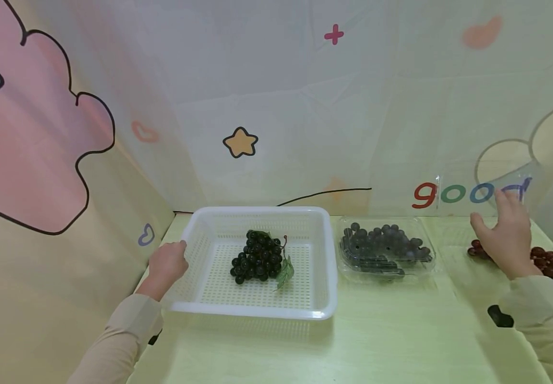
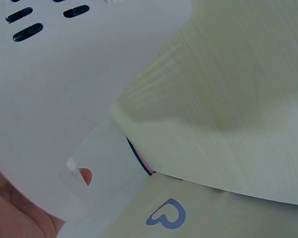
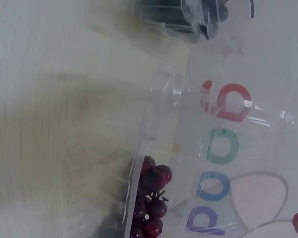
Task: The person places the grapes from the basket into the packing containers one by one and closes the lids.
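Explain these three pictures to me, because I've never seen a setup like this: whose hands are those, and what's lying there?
There's no machine: a person works with two bare hands. The wide picture comes from a head-worn camera; the other two come from wrist cameras. On the table stand a white basket holding a dark grape bunch, and a clear box with more dark grapes. Farther right are red grapes, partly hidden by the right hand. The left hand grips the basket's rim. The right hand is near some clear plastic; whether it touches that, I can't tell.
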Motion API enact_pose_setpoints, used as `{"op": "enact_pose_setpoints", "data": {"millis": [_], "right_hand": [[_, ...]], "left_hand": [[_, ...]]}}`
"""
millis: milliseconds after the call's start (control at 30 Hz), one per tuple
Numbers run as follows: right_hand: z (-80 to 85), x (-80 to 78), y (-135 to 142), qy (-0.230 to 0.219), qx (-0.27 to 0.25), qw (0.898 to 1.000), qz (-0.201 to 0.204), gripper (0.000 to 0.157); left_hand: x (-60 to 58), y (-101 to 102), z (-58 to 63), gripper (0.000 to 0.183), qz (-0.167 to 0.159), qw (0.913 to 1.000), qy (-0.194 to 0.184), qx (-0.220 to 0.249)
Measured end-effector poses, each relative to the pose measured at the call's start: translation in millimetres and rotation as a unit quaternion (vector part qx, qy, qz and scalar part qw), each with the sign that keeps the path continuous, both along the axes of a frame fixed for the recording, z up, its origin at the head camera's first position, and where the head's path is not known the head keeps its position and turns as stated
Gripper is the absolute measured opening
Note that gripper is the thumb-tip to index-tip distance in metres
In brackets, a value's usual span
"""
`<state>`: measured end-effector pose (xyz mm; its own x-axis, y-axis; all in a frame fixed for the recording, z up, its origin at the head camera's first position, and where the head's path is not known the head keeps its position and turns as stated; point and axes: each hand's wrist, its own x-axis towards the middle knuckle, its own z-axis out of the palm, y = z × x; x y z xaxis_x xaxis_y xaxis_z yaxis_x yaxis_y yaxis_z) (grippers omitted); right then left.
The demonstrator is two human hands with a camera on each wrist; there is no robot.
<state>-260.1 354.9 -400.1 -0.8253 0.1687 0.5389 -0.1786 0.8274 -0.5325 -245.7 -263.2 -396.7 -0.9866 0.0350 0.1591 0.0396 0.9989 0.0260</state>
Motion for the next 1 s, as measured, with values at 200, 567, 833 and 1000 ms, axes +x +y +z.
{"op": "enact_pose_setpoints", "data": {"millis": [200, 567, 833, 1000], "right_hand": [[4.5, -1.3, -21, 0.002, -0.004, 1.0, 0.028, 0.061], [10.2, -2.6, -56, 0.043, -0.005, 0.994, 0.096, 0.058], [13.9, -0.1, -79, 0.049, 0.005, 0.991, 0.126, 0.06], [17.0, 2.4, -90, 0.051, 0.004, 0.988, 0.143, 0.06]], "left_hand": [[-0.1, 0, -0.1, 0.008, 0.0, 1.0, 0.0, 0.001], [-0.8, -1, -1.5, 0.006, -0.001, 1.0, 0.0, 0.002], [-0.5, -1, -1.4, 0.005, -0.002, 1.0, 0.0, 0.003], [-0.4, -1, -1.3, 0.004, -0.001, 1.0, 0.0, 0.004]]}}
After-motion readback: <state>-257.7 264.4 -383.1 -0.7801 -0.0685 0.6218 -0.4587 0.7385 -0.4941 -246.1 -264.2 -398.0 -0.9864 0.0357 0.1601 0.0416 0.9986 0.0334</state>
